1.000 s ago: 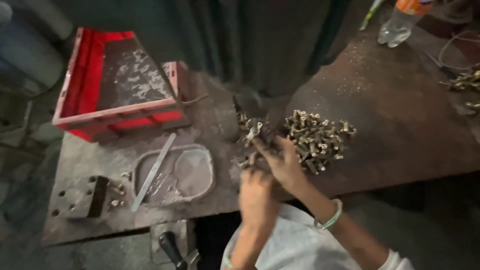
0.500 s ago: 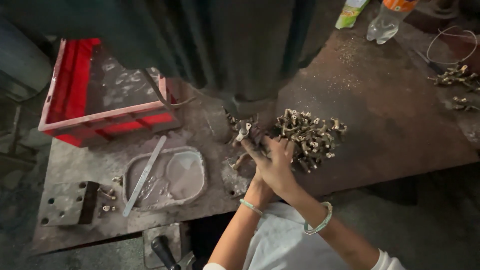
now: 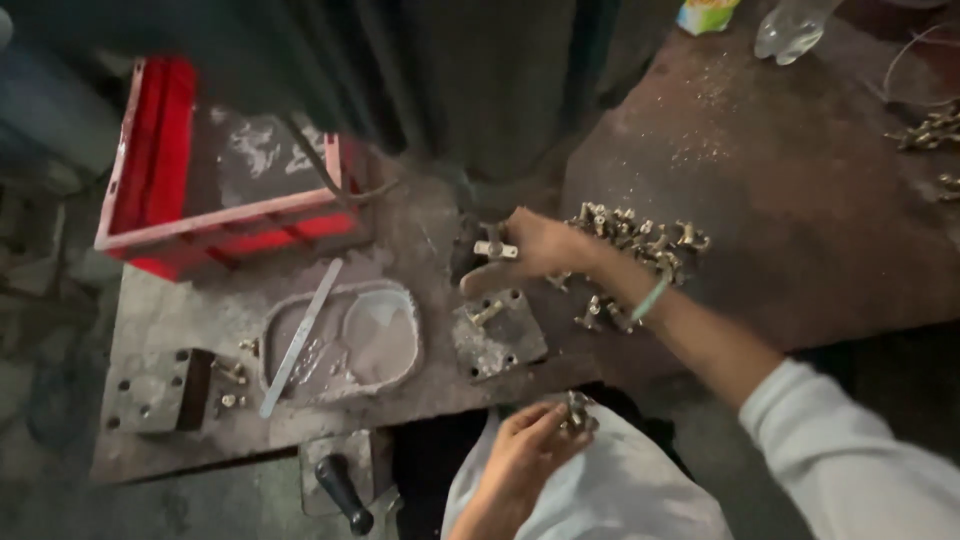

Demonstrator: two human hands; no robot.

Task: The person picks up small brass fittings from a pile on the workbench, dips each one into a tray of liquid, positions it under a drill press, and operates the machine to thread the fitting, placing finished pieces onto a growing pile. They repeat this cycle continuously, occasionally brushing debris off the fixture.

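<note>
My right hand (image 3: 535,250) reaches left across the workbench, fingers closed on a small T-shaped brass fitting (image 3: 496,248), just above a square steel fixture block (image 3: 505,345). Another brass piece (image 3: 486,313) lies on that block. Right behind my wrist is a pile of brass fittings (image 3: 645,240). My left hand (image 3: 525,455) rests low over my lap on pale cloth. It pinches a small metal part (image 3: 578,412) at its fingertips.
A red plastic crate (image 3: 150,170) stands at the back left. In front of it lies a shallow metal tray (image 3: 385,345) with a flat metal strip (image 3: 300,335) across it. A drilled steel block (image 3: 150,390), a black lever handle (image 3: 345,490), a clear bottle (image 3: 790,30) and more fittings (image 3: 930,130) are around.
Both hands were together at the pile. Now my right hand has moved left with a fitting over the fixture block. My left hand has dropped to my lap holding a small part.
</note>
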